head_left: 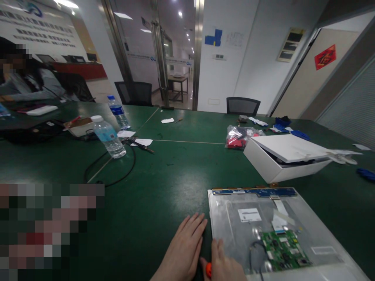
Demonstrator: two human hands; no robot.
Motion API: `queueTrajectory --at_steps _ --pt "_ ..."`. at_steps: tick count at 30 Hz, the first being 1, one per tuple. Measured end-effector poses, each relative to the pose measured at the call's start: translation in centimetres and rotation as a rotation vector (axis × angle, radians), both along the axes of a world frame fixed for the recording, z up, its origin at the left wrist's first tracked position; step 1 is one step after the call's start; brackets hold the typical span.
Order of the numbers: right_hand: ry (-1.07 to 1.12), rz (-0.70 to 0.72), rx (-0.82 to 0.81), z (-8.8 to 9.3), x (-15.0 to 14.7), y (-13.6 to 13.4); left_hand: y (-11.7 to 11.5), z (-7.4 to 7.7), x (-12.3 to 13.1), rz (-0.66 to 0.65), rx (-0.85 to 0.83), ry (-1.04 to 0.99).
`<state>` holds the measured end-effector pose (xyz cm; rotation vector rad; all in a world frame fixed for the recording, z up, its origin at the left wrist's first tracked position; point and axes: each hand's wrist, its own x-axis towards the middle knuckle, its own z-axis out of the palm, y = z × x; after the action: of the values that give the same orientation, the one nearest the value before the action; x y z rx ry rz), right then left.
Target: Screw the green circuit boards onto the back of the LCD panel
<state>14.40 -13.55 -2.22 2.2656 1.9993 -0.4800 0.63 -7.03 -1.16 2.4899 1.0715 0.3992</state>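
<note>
A flat metal-backed display panel point(234, 232) lies on the green table at the lower right. It carries a green circuit board point(284, 249) and a narrow blue board point(252, 192) along its far edge. My left hand point(186, 244) rests flat on the table just left of the panel, fingers stretched out and holding nothing. Over the panel's near left edge, my right hand point(225, 263) is curled round an orange object point(208, 269). Only a small rounded part of that object shows, so its kind is hidden.
A white box point(263, 160) with its lid askew stands beyond the panel, beside a plastic bag point(236, 137). Two water bottles point(108, 136), a black cable point(133, 166) and a thin pointed tool point(144, 147) are at left. A person point(41, 80) sits at far left; the lower left is pixelated.
</note>
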Motion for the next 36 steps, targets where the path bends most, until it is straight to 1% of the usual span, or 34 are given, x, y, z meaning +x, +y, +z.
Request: queueTrajectory --at_steps 3,8,11,13,14,16,18,20,23,26,28,31,33,36 --pt "0.044 0.094 0.009 0.8 -2.7 0.8 1.2 0.0 -0.9 0.054 -0.060 -0.059" --pt "0.115 0.174 -0.027 2.0 -6.6 2.0 2.9 -0.2 -2.8 0.148 -0.182 -0.078" --pt "0.106 0.187 -0.071 2.4 -8.0 2.4 3.1 -0.1 -3.8 0.195 -0.160 0.000" --pt "0.124 0.219 -0.042 2.7 -8.0 2.3 2.9 0.2 -4.3 0.185 -0.122 0.086" --pt "0.149 0.255 0.007 2.8 -7.7 2.1 2.7 0.4 -4.5 0.175 -0.101 0.133" --pt "0.172 0.314 0.105 3.3 -6.5 1.7 2.4 0.7 -4.8 0.172 -0.053 0.224" --pt "0.156 0.282 0.139 3.9 -4.4 1.3 2.1 0.8 -5.2 0.204 0.002 0.292" --pt "0.129 0.190 0.176 4.4 -1.6 1.1 1.8 0.7 -5.7 0.262 0.059 0.319" --pt "0.079 -0.005 0.204 4.5 3.8 0.9 1.7 0.4 -6.8 0.344 0.110 0.346" --pt "0.021 -0.174 0.151 3.9 9.0 0.5 1.9 0.3 -8.1 0.417 0.121 0.407" --pt "-0.033 -0.267 0.109 3.3 11.7 0.1 2.2 0.3 -8.9 0.466 0.133 0.457" --pt "-0.070 -0.367 0.145 2.1 13.6 -0.6 2.9 0.1 -9.6 0.522 0.157 0.517" --pt "-0.056 -0.393 0.149 1.3 13.8 -0.8 3.5 -0.2 -9.9 0.554 0.164 0.522" --pt "-0.006 -0.368 0.129 0.2 13.0 -0.6 4.5 -0.8 -9.9 0.607 0.170 0.535"
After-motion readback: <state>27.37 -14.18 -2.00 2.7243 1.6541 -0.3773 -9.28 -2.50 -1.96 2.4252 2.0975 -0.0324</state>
